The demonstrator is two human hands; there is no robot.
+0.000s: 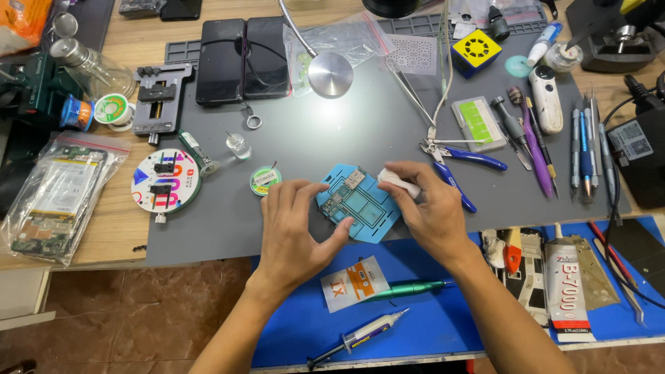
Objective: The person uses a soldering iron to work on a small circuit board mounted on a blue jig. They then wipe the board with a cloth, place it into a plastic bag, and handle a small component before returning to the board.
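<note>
1. The left hand [294, 228] is resting on the grey work mat [332, 131], its fingers curled against the left edge of a blue hexagonal repair fixture [364, 215] and pinning it down rather than closing around it.
2. The fixture is lying flat near the mat's front edge, between the two hands, with a small circuit board [345, 196] sitting on its upper left part.
3. The right hand [429, 208] is pinching a white wad of cloth or tissue [398, 181] between thumb and fingers, pressing it at the fixture's upper right corner.
4. Blue-handled pliers [460, 163] are lying just beyond the right hand.
5. A small solder-wick spool [264, 180] is sitting just left of the left hand's fingertips.
6. On the blue mat [429, 325] below, a green-handled tool [409, 289] and a syringe [360, 338] are lying between the forearms.
</note>
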